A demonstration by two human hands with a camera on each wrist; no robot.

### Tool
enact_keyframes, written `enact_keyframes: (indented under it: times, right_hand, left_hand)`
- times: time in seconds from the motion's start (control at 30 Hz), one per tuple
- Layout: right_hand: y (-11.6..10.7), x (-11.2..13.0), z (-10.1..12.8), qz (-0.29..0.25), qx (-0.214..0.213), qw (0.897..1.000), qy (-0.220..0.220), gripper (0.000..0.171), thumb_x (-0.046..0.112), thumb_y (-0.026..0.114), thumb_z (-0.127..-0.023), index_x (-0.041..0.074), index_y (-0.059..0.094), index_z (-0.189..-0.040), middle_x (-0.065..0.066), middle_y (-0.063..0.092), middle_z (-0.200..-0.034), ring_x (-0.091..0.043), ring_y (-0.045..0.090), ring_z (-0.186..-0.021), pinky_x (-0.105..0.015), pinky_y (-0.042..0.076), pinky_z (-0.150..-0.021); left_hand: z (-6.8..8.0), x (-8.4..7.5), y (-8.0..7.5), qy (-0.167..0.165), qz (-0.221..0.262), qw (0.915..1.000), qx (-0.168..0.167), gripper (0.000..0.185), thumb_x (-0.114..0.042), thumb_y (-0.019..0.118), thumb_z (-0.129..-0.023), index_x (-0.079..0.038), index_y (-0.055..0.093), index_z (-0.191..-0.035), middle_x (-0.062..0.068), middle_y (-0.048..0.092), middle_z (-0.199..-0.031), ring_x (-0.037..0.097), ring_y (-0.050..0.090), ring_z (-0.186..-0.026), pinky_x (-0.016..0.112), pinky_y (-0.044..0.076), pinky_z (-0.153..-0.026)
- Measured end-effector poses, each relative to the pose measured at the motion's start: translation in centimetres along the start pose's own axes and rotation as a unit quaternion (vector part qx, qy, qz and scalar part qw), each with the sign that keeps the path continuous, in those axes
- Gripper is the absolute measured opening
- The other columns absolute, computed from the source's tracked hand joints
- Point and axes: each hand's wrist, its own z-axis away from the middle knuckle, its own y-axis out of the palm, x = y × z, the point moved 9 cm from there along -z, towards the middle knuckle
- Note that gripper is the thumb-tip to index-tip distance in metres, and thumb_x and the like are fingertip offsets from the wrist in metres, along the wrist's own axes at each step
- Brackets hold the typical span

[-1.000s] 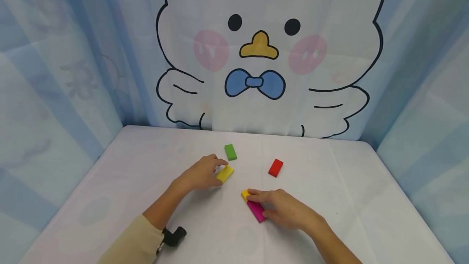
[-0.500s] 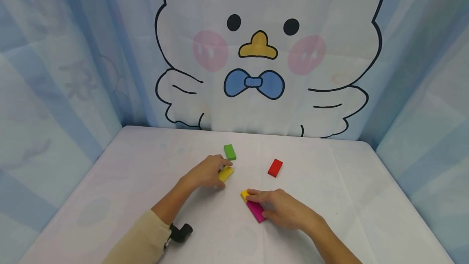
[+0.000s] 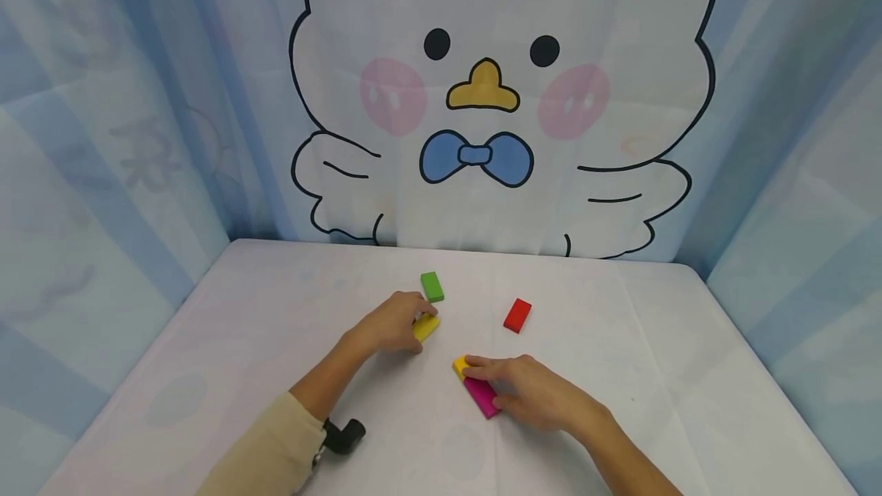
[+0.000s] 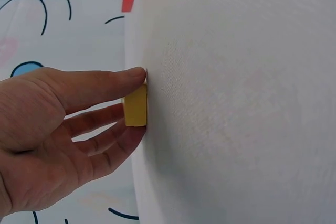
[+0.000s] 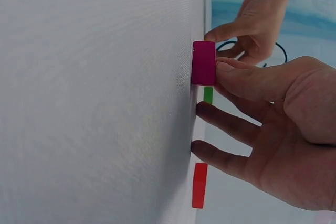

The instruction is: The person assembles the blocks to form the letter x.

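A yellow block point(image 3: 426, 325) lies flat on the white table point(image 3: 654, 373), near the middle. Its long axis runs diagonally, the far end angled away and to the right. The left hand point(image 3: 389, 324) pinches it, thumb and fingers curled along its sides, as the left wrist view point(image 4: 135, 105) shows close up.

Nearer the person, a magenta block point(image 3: 481, 396) lies flat, its long axis slanting from far-left to near-right. A second yellow block point(image 3: 459, 365) touches its far end. The right hand point(image 3: 534, 393) grasps the magenta block, thumb on its near side and fingers draped over the pair.

Judging by the layout, two blocks already sit joined end to end, and the yellow block in the left hand is not yet moved to them. A green block point(image 3: 432, 286) just beyond the left hand and a red block point(image 3: 517, 315) to the right lie apart, untouched.

A cartoon bird curtain point(image 3: 482, 98) hangs behind the table.
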Motion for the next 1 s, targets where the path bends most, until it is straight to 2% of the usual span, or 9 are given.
enact_keyframes:
  times: [0.53,1.0]
  right_hand:
    - [0.2,-0.2,-0.1,0.000,0.004,1.000,0.001,0.053,0.002,0.068,-0.096,0.019,0.064,-0.145,0.008,0.053,-0.158,-0.023,0.051,-0.146,-0.049,0.048,-0.113]
    - [0.1,-0.2,-0.1,-0.007,0.002,1.000,0.001,0.054,0.002,0.068,-0.096,0.020,0.062,-0.146,0.007,0.053,-0.158,-0.021,0.051,-0.146,-0.048,0.048,-0.113]
  left_hand:
    - [0.3,-0.1,-0.3,-0.003,0.013,0.9999,-0.003,0.055,-0.009,0.091,-0.079,-0.008,0.071,-0.130,0.007,0.068,-0.121,0.020,0.063,-0.101,0.038,0.059,-0.096]
    - [1.5,-0.3,-0.1,-0.011,0.024,0.9996,0.004,0.056,-0.012,0.093,-0.078,-0.012,0.072,-0.129,0.006,0.068,-0.125,0.019,0.064,-0.099,0.035,0.060,-0.093]
